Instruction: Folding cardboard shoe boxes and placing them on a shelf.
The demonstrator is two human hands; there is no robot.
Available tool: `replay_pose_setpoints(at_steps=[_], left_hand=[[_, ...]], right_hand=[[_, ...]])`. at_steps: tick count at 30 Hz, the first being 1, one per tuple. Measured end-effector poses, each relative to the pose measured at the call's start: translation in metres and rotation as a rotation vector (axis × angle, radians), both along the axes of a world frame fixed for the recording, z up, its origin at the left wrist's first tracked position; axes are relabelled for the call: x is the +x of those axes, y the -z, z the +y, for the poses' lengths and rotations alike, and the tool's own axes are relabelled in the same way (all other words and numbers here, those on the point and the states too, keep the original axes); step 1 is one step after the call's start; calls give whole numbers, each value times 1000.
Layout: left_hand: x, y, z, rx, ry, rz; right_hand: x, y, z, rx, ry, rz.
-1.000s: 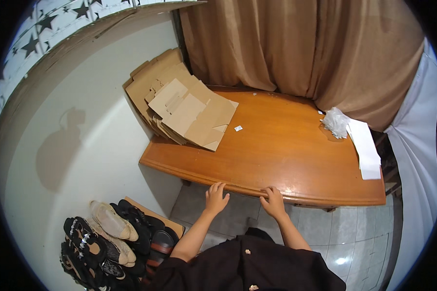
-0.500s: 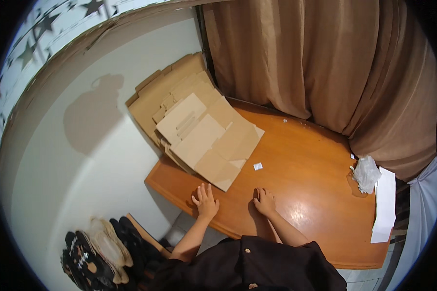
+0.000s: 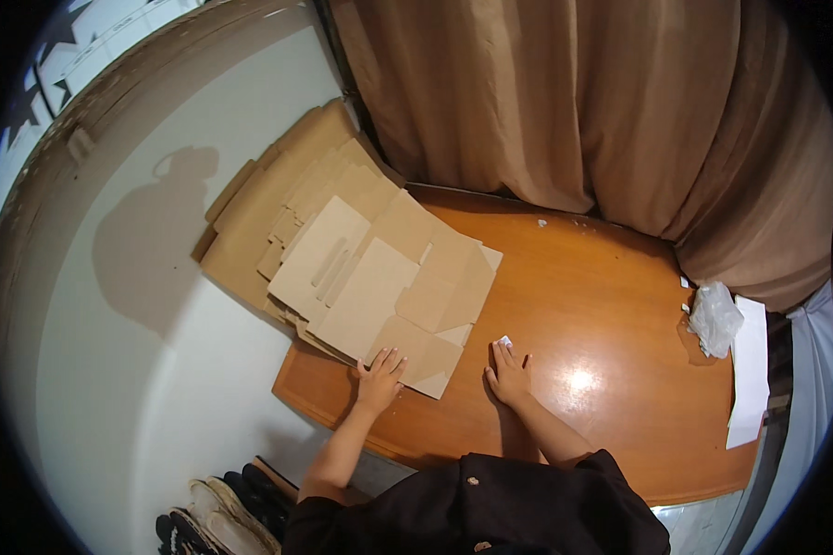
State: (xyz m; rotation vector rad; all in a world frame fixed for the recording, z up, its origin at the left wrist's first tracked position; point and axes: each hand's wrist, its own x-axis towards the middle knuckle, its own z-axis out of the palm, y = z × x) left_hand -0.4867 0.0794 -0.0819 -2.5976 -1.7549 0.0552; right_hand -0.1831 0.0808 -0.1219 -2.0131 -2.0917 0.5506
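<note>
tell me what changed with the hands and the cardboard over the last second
Both hands moved from the near edge of the wooden table further onto it. The left hand now rests with its fingers on the near corner of the flat cardboard stack; the right hand lies flat on the tabletop just below a small white scrap. Nothing is gripped. The cardboard, plastic bag and white paper stayed put.

- The lower sheets of the flattened cardboard stack (image 3: 342,250) lie hidden under the top piece; how many there are cannot be told.
- The left hand (image 3: 379,377) covers the near edge of the top cardboard piece (image 3: 407,356).
- The small white scrap (image 3: 505,341) at the right hand (image 3: 509,375) fingertips is too small to identify.
- The person's dark clothing hides the near rim of the worktop (image 3: 602,305).
- The shoes (image 3: 227,509) run off the lower edge.
- The crumpled clear bag's (image 3: 714,317) contents cannot be made out.
</note>
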Motion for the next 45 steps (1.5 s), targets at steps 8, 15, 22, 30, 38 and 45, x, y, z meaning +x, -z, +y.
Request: replay_pose_setpoints(at_steps=[8, 15, 22, 30, 38, 45], left_hand=[[11, -18, 5, 87, 349, -76], [94, -60, -20, 274, 430, -372], [189, -70, -44, 362, 284, -972], [247, -77, -74, 298, -98, -1394], [253, -89, -94, 33, 66, -1791], [265, -95, -108, 44, 102, -2019]], right_hand=[[43, -2, -85, 69, -65, 163], [161, -16, -107, 180, 488, 8], [219, -17, -165, 222, 739, 81], [259, -19, -208, 438, 852, 624], [279, -93, -209, 449, 1017, 1607], [289, -112, -228, 547, 831, 1947]])
